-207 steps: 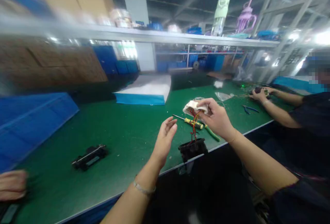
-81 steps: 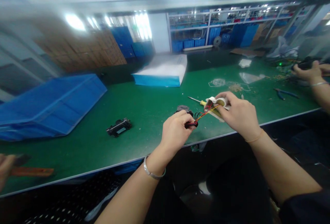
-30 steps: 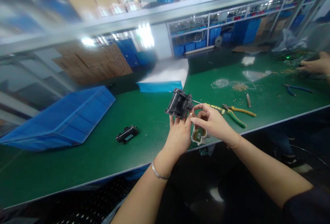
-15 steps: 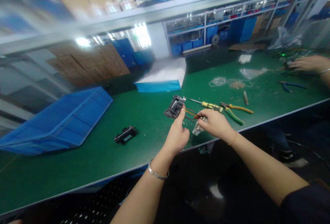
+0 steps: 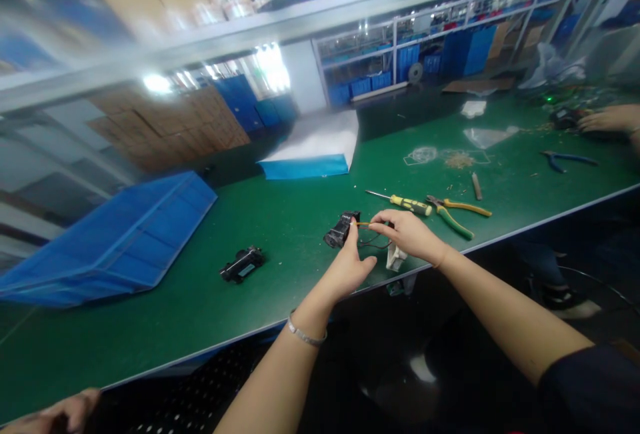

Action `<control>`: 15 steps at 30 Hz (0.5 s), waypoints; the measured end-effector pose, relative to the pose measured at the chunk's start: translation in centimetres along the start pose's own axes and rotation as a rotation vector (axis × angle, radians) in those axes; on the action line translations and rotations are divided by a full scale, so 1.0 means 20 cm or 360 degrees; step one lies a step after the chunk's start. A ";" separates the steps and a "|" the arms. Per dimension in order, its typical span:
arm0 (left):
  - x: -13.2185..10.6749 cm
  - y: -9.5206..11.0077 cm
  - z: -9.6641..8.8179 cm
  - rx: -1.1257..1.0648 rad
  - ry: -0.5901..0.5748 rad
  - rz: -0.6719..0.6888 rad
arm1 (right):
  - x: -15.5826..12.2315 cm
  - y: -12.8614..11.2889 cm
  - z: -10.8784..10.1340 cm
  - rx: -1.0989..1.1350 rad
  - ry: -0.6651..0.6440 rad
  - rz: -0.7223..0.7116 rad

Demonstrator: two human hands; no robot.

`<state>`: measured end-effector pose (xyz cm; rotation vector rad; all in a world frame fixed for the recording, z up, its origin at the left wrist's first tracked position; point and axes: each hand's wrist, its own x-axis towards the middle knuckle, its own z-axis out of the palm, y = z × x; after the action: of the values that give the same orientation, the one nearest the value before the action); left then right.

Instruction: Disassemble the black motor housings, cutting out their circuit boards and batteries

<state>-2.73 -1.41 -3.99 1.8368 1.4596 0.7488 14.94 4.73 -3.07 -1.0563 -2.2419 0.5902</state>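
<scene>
My left hand point(image 5: 349, 266) grips a small black plastic module point(image 5: 341, 229) just above the green bench point(image 5: 150, 301). Thin red and yellow wires point(image 5: 369, 225) run from the module to my right hand point(image 5: 407, 233), whose fingers pinch them. A white plastic part point(image 5: 395, 257) on the same wires rests on the bench under my right hand, near the front edge. A second black module point(image 5: 242, 264) lies on the bench to the left.
A yellow-handled screwdriver point(image 5: 403, 202) and green-handled pliers point(image 5: 455, 213) lie just beyond my hands. A tilted blue bin point(image 5: 115, 237) stands at left, a white and blue box point(image 5: 313, 147) behind. Another person's hand point(image 5: 605, 117) works at far right by blue pliers point(image 5: 567, 159); another hand point(image 5: 60, 413) shows bottom left.
Both hands have lowered the black module toward the bench. The white part now sits on the bench under my right hand, which pinches the wires.
</scene>
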 end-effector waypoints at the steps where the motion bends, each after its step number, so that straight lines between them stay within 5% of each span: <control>1: 0.00 -0.01 0.01 0.0038 -0.0027 -0.0086 | 0.02 0.02 0.01 -0.0102 -0.0039 0.0029; 6: -0.04 -0.02 0.02 0.0501 -0.0177 -0.0101 | 0.08 0.08 0.04 -0.0220 -0.0160 0.0042; 10: -0.16 0.12 0.00 0.1070 -0.0191 -0.0024 | 0.08 0.09 0.05 -0.0173 -0.0183 -0.0015; 12: -0.19 0.20 -0.02 0.1243 -0.0107 -0.0020 | 0.07 0.09 0.05 -0.0161 -0.0178 -0.0030; 15: -0.14 0.23 -0.07 0.1228 0.0256 0.0156 | 0.06 0.09 0.06 -0.0153 -0.0161 -0.0047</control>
<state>-1.70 -4.68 0.50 2.4672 1.9522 0.3976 14.53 6.61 -4.57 -1.0599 -2.3906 0.5391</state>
